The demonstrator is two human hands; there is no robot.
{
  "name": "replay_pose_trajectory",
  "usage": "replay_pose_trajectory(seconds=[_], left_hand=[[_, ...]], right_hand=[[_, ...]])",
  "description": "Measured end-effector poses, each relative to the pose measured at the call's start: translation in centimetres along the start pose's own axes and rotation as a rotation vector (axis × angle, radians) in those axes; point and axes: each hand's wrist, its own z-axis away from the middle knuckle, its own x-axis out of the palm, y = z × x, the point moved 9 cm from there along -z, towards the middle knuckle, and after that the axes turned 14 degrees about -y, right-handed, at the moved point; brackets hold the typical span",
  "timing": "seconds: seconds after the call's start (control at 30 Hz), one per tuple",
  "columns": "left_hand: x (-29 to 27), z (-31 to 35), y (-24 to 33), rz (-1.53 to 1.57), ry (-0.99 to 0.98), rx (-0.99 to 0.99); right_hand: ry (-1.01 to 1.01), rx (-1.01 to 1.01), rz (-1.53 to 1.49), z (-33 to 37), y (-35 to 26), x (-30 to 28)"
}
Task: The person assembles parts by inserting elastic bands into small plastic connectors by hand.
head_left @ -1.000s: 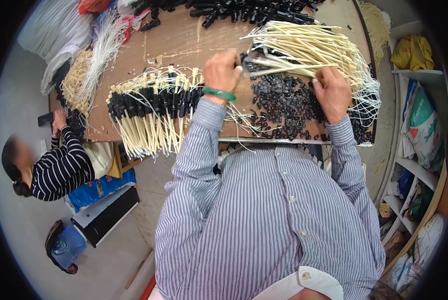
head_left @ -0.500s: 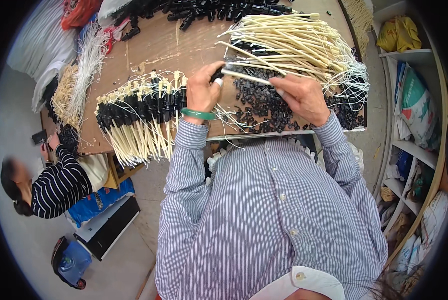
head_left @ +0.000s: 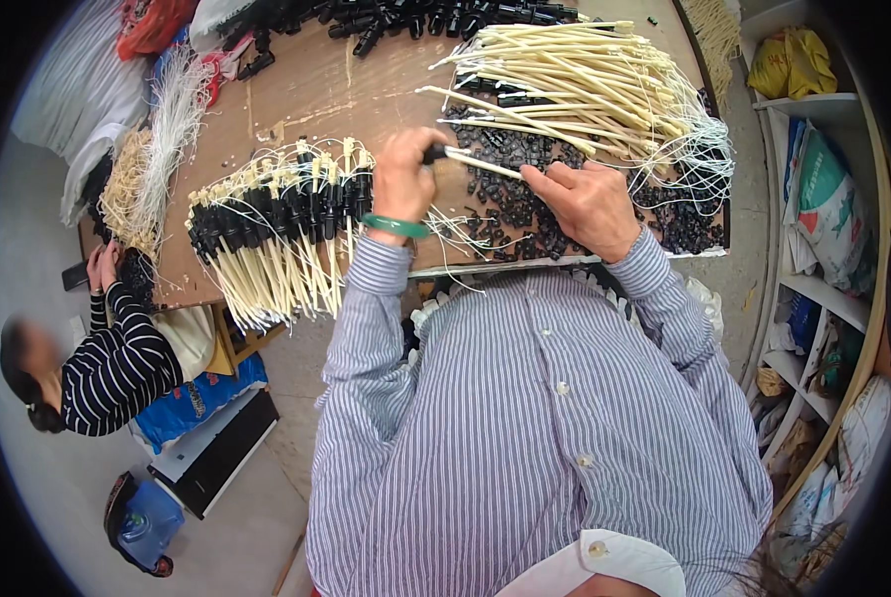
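Both hands clamped one cream tube (head_left: 480, 162): left hand (head_left: 402, 182) at its black end, right hand (head_left: 587, 204) further along, above the bench (head_left: 306, 95).

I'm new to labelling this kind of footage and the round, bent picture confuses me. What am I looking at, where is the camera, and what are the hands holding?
There is no machine here. A wide fisheye camera worn on a person's head looks down, so the striped shirt fills the bottom and straight edges bend. On the brown work table lie a row of cream sticks with black caps, a loose pile of cream sticks and many small black parts. The left hand holds the black-capped end of one cream stick; the right hand rests by it on the black parts. A second person sits at the lower left.
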Motion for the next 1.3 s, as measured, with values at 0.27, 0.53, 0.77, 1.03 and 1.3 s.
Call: replay_pose_trajectory(seconds=[0.27, 0.53, 0.77, 1.03, 1.3], left_hand=[[1.6, 1.0, 4.5, -0.546, 0.144, 0.37], [3.1, 1.5, 5.3, -0.48, 0.038, 0.19], [4.7, 1.1, 1.0, 0.514, -0.123, -0.199], [3.0, 1.5, -0.2, 0.281, -0.126, -0.242], [4.7, 1.7, 0.2, 0.374, -0.254, -0.213]], right_hand=[[-0.049, 0.458, -0.432, 1.0, 5.4, 0.4], [0.225, 0.212, -1.392, 0.8, 5.9, 1.1], [-0.104, 0.133, -0.512, -2.1, -0.8, 2.1], [0.12, 0.186, -0.264, -0.9, 0.1, 1.4], [0.091, 0.192, -0.587, -0.8, 0.5, 2.1]])
